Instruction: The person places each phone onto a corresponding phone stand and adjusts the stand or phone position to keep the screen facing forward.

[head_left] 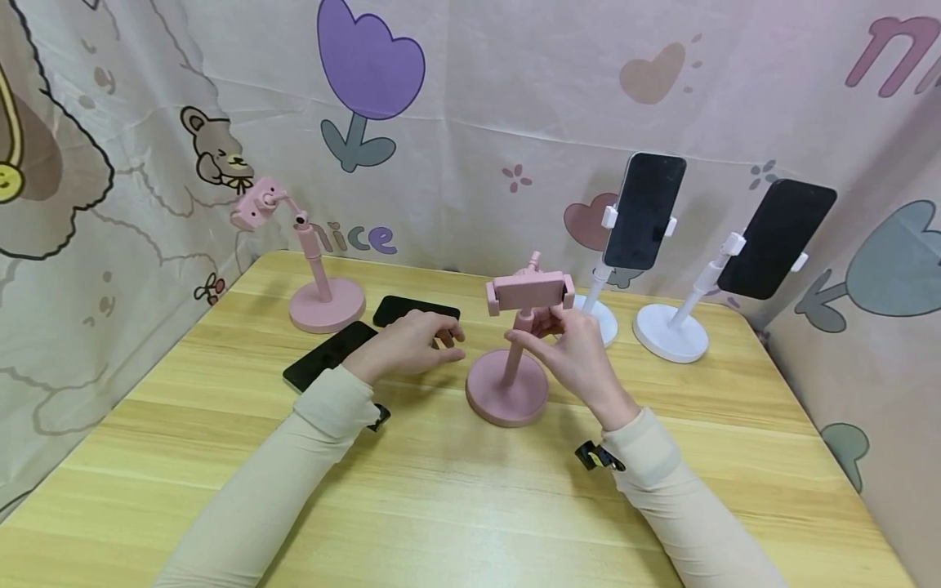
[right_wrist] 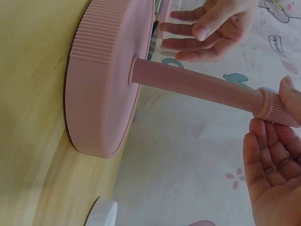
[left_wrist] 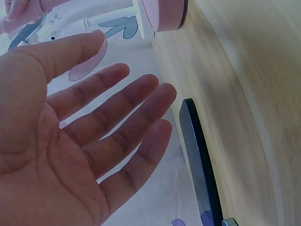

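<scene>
A pink phone stand (head_left: 507,390) stands upright on the table, its empty clamp (head_left: 531,291) facing the front. My right hand (head_left: 581,355) pinches the ribbed collar (right_wrist: 282,110) on its pole between thumb and fingertips. To the left of this stand, my left hand (head_left: 408,345) hovers with spread, slightly bent fingers and holds nothing; the palm shows in the left wrist view. Two dark phones lie flat near it: one phone (head_left: 316,366) partly behind the left forearm, another phone (head_left: 397,308) just beyond the hand.
A second pink stand (head_left: 327,306) with an empty clamp is at the back left. At the back right, two white stands (head_left: 671,333) hold upright dark phones (head_left: 645,212). A patterned cloth (head_left: 478,188) hangs behind the wooden table (head_left: 456,506).
</scene>
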Motion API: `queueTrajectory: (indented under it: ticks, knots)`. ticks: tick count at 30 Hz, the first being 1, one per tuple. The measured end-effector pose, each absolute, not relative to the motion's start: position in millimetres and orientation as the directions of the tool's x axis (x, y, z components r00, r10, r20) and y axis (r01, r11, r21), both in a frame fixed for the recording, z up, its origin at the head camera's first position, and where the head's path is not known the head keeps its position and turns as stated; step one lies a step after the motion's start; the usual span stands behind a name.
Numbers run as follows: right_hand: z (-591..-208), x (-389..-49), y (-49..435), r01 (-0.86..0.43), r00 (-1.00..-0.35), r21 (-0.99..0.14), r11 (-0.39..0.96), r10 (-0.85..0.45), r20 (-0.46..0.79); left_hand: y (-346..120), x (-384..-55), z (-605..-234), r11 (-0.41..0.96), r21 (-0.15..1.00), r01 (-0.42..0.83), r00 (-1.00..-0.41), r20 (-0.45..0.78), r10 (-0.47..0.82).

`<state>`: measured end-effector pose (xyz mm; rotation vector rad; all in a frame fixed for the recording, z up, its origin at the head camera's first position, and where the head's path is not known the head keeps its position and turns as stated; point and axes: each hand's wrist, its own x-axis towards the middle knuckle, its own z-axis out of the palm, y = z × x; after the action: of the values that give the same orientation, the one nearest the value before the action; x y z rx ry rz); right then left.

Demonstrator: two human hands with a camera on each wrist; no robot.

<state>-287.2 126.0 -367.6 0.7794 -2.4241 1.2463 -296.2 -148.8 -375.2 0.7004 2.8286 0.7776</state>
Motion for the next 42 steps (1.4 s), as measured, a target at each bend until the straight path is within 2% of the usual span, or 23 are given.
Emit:
queueTrajectory:
  ticks: [16, 21, 27, 31, 35, 42]
  knots:
    - [-366.4, -292.7, 126.1, -0.587, -0.809, -0.657, 0.473, -0.330, 0.486, -152.0, -294.8, -376.4, 0.769, 0.520, 0.372, -0.894, -0.022, 0.447]
    - [-365.0, -291.9, 128.0, -0.560, -0.828, -0.666, 0.492, -0.325, 0.457, -151.4, -294.9, -376.3, 0.767, 0.516, 0.381, -0.893, -0.012, 0.451]
    - [-358.1, -288.8, 132.5, -0.486, -0.874, -0.666, 0.565, -0.333, 0.355, -151.4, -295.8, -376.1, 0.771, 0.510, 0.381, -0.894, -0.012, 0.449]
    - [-353.4, -286.6, 136.1, -0.431, -0.895, -0.657, 0.618, -0.384, 0.225, -156.6, -296.8, -374.9, 0.778, 0.513, 0.363, -0.906, -0.003, 0.424]
    - [-352.2, -281.4, 135.4, -0.436, -0.869, -0.647, 0.625, -0.478, 0.124, -165.9, -299.3, -371.4, 0.776, 0.520, 0.357, -0.914, 0.022, 0.405]
    - [-349.3, -271.9, 129.1, -0.463, -0.835, -0.648, 0.605, -0.543, 0.090, -175.2, -303.0, -366.8, 0.773, 0.515, 0.370, -0.914, 0.055, 0.401]
